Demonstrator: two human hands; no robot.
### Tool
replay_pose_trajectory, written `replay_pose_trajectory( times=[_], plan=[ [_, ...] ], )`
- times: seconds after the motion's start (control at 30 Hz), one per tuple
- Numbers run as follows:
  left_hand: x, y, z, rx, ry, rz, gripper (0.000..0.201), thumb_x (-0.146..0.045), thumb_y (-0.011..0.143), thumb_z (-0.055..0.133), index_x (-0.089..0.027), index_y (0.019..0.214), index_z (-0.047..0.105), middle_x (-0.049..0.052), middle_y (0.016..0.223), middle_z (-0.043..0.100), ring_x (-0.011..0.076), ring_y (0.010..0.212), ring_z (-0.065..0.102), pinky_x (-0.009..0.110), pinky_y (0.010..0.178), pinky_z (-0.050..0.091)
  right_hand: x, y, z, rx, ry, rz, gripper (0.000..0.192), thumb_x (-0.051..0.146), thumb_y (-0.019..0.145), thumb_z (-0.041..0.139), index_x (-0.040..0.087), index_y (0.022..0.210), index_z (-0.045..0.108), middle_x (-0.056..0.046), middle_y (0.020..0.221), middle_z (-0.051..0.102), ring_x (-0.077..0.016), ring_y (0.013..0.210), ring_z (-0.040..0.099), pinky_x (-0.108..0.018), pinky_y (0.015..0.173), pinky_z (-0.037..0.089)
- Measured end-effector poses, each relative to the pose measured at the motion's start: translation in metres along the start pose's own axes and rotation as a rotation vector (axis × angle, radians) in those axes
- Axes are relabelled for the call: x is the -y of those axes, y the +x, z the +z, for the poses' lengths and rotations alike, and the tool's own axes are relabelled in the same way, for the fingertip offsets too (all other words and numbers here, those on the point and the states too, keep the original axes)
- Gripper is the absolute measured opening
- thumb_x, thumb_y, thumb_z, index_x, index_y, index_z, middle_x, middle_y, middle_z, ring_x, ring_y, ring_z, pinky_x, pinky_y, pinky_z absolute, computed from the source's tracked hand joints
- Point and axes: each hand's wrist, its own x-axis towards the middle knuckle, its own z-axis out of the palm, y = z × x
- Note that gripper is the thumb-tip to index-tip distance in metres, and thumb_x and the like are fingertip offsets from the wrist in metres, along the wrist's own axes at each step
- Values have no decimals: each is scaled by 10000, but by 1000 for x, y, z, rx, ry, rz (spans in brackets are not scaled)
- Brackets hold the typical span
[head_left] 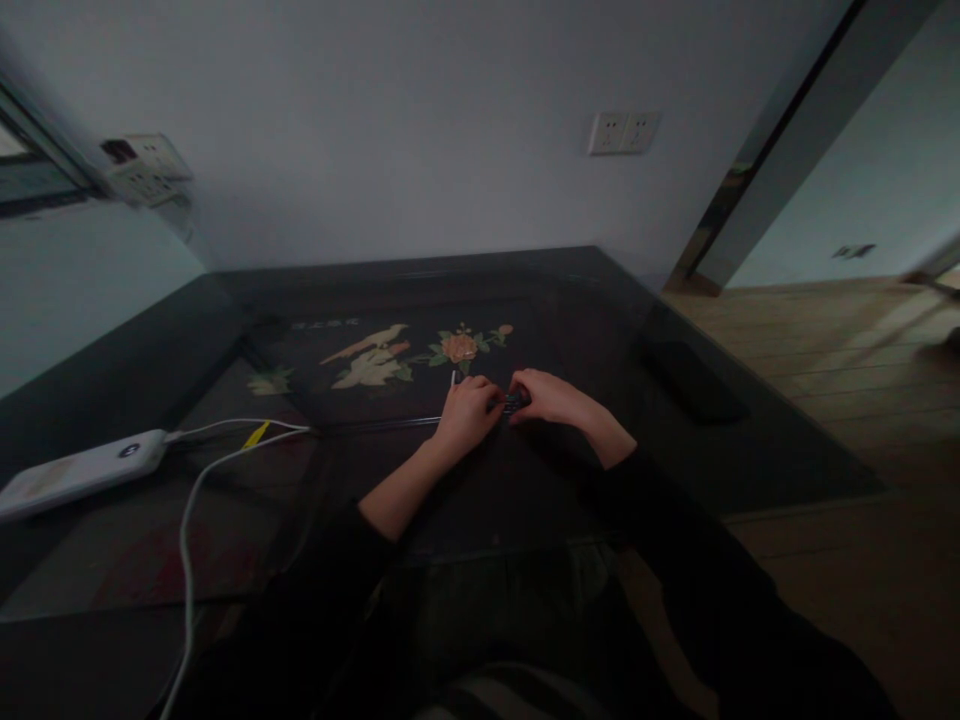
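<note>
Dark glass-topped table (750,440), bird-and-flower inlay (405,355) beneath glass. Left hand (469,412) and right hand (547,396) together mid-table, fingers pinched on small dark object (513,403), too dim to identify. White power bank (75,472) with cable (187,520) at left. Wall sockets (622,131) behind, wooden floor (840,350) right.

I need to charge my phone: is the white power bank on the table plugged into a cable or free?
Plugged in. A white cable runs out of the end of the power bank and trails off the table's near edge.
</note>
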Motion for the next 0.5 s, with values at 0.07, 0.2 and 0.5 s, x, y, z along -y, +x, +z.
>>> replay_pose_trajectory(
  times=[0.07,0.2,0.5],
  plan=[
    [0,0,0,-2,11,3,122,-232,821,557,-196,850,670,59,877,622,216,868,554,364,773,420,2,-1,-1,-2,8,-6,357,304,630,773,177,897,572,-46,873,581,-166,756,530,-248,626,354],
    [1,0,0,3,19,-4,117,-259,813,581,-201,854,674,60,862,615,219,865,553,356,759,420,4,-2,-2,-3,2,4,357,313,632,771,182,898,572,-45,870,584,-172,767,536,-247,617,345],
    [-2,1,1,51,21,-57,117,-274,820,580,-212,863,670,46,916,620,217,926,546,367,818,393,4,0,-1,22,-5,22,372,334,639,766,179,903,554,-38,864,586,-160,740,537,-240,594,332]
  ],
)
